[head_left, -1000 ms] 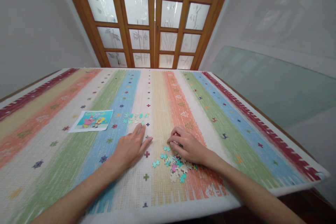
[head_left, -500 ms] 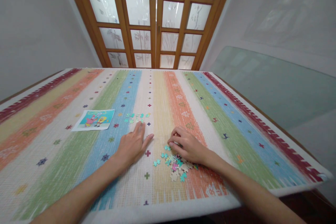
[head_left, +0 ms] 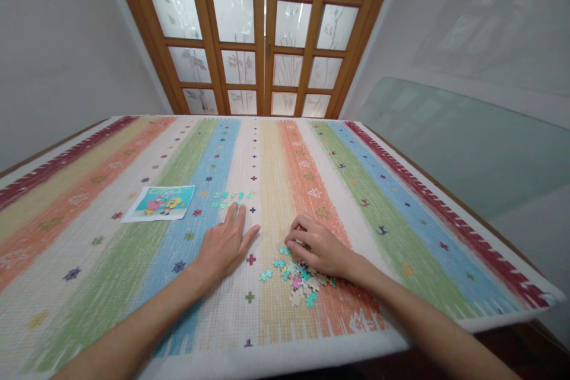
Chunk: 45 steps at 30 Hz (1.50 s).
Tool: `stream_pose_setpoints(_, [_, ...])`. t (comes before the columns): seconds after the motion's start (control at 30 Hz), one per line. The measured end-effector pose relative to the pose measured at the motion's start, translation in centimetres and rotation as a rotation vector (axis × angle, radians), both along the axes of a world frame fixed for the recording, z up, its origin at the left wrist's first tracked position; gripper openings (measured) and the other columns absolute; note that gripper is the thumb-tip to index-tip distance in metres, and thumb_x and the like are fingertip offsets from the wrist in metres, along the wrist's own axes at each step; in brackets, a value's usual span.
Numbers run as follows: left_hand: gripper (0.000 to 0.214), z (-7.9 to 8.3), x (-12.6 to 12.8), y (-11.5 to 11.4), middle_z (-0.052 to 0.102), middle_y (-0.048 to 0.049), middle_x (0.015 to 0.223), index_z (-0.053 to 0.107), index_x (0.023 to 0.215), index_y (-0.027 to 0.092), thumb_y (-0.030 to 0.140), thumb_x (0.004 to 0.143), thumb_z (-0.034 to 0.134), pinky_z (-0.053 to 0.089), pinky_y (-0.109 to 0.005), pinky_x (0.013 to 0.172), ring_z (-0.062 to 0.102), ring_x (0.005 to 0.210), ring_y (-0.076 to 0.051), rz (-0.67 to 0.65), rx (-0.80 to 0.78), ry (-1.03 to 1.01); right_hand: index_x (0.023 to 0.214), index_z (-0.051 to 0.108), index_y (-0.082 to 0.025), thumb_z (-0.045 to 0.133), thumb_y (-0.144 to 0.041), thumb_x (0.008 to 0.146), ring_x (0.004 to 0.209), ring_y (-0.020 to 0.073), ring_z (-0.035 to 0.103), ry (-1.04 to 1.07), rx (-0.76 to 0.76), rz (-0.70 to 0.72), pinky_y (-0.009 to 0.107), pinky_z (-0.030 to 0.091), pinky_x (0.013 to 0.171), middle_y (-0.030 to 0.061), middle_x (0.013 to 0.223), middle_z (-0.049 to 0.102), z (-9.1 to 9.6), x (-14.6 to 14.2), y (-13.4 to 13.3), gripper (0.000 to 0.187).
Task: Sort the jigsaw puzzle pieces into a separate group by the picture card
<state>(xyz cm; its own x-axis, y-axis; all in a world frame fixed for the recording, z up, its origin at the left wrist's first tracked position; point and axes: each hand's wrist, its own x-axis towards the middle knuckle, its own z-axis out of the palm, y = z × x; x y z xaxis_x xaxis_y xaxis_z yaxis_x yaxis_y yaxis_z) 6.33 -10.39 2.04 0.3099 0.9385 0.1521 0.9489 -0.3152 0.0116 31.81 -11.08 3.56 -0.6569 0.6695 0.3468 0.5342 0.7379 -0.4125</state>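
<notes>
My left hand [head_left: 225, 244] lies palm down just left of the centre of the frame, its fingers straight and the thumb spread apart from them. My fingertips reach the near edge of the laid-out pieces [head_left: 232, 196], a small group of mostly turquoise jigsaw bits in two rough rows; whether I am pressing on one, I cannot tell.

My right hand [head_left: 319, 244], right of the centre, is curled, thumb and fingertips drawn close together. I cannot tell whether a piece is pinched between them. It rests over the upper right part of the loose pile [head_left: 305, 276], low in the middle of the frame, where turquoise, pink and pale beige pieces overlap, with a few lying singly at the pile's left side.

Left of the laid-out pieces lies a picture card [head_left: 162, 203] showing a pink and a yellow cartoon figure. Everything sits on a striped tablecloth [head_left: 276, 184]; wooden doors [head_left: 259, 24] with glass panes fill the upper middle.
</notes>
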Motion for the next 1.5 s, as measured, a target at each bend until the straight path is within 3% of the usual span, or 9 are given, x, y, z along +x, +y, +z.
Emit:
stream_pose_setpoints(0.23, [0.059,0.1,0.0,0.1,0.036,-0.0278,0.157,0.039,0.147,0.008,0.050,0.108,0.026,0.058,-0.043,0.073,0.070,0.104,-0.038,0.031,-0.064,0.008,0.084,0.069,-0.016,0.051,-0.019,0.098,0.084,0.0194,0.055,0.016,0.010,-0.001,0.033,0.045,0.076,0.0083,0.089,0.061,-0.1,0.1,0.1,0.023])
stream_pose_setpoints(0.47, [0.057,0.3,0.1,-0.1,0.037,-0.0248,0.157,0.042,0.146,0.009,0.049,0.107,0.030,0.059,-0.044,0.079,0.069,0.106,-0.036,0.054,-0.093,0.011,0.084,0.069,-0.018,0.056,-0.018,0.094,0.083,0.0206,0.057,0.051,0.078,-0.161,0.035,0.043,0.075,0.0074,0.087,0.064,-0.4,0.8,0.7,0.016])
stream_pose_setpoints(0.6, [0.057,-0.1,-0.1,-0.1,0.035,-0.0270,0.157,0.042,0.145,0.007,0.049,0.108,0.029,0.058,-0.045,0.079,0.070,0.104,-0.036,0.029,-0.068,-0.020,0.083,0.069,-0.018,0.057,-0.016,0.090,0.082,0.0207,0.058,0.056,0.046,-0.245,0.036,0.043,0.077,0.0071,0.087,0.065,-0.2,1.6,1.2,0.014])
stream_pose_setpoints(0.7, [0.055,-0.3,-0.3,-0.2,0.030,-0.0271,0.160,0.043,0.143,0.009,0.049,0.107,0.031,0.058,-0.042,0.073,0.071,0.096,-0.033,-0.003,-0.013,-0.060,0.080,0.067,-0.018,0.058,-0.013,0.085,0.084,0.0207,0.058,0.034,0.004,-0.227,0.036,0.043,0.078,0.0062,0.087,0.064,0.1,2.0,1.4,0.012])
stream_pose_setpoints(0.87, [0.047,-0.1,-0.2,-0.7,0.037,-0.0248,0.157,0.047,0.140,0.012,0.042,0.108,0.031,0.058,-0.036,0.065,0.072,0.091,-0.028,-0.246,0.092,-0.110,0.077,0.066,-0.018,0.063,-0.013,0.079,0.084,0.0204,0.056,-0.044,-0.052,-0.153,0.034,0.042,0.077,0.0052,0.085,0.061,0.4,1.9,1.3,0.006])
stream_pose_setpoints(1.03, [0.044,0.4,0.2,-1.5,0.045,-0.0212,0.153,0.052,0.134,0.012,0.038,0.110,0.026,0.059,-0.033,0.065,0.073,0.091,-0.023,-0.610,0.070,-0.096,0.081,0.066,-0.018,0.069,-0.018,0.079,0.086,0.0211,0.056,-0.083,-0.087,-0.151,0.035,0.041,0.078,0.0050,0.087,0.060,0.5,1.8,1.1,0.004])
stream_pose_setpoints(1.13, [0.047,0.5,0.3,-1.8,0.050,-0.0200,0.149,0.052,0.134,0.012,0.037,0.111,0.020,0.059,-0.034,0.066,0.073,0.087,-0.021,-0.745,0.058,-0.054,0.084,0.066,-0.018,0.071,-0.019,0.080,0.087,0.0213,0.056,-0.091,-0.117,-0.144,0.035,0.041,0.080,0.0053,0.090,0.061,0.5,1.9,1.1,0.007])
stream_pose_setpoints(1.33, [0.050,0.3,0.5,-1.9,0.055,-0.0140,0.147,0.056,0.134,0.015,0.038,0.112,0.017,0.056,-0.031,0.064,0.074,0.080,-0.018,-0.853,0.023,-0.019,0.088,0.065,-0.018,0.074,-0.018,0.079,0.087,0.0201,0.056,-0.054,-0.153,-0.122,0.033,0.042,0.079,0.0042,0.090,0.059,0.6,1.9,1.0,0.013])
stream_pose_setpoints(1.5, [0.052,0.2,0.5,-1.9,0.058,-0.0130,0.144,0.054,0.137,0.014,0.041,0.112,0.018,0.057,-0.032,0.065,0.075,0.081,-0.018,-0.870,0.003,-0.030,0.085,0.063,-0.019,0.068,-0.017,0.087,0.078,0.0163,0.055,0.043,-0.274,-0.094,0.030,0.043,0.073,0.0017,0.082,0.060,0.7,1.7,0.9,0.005])
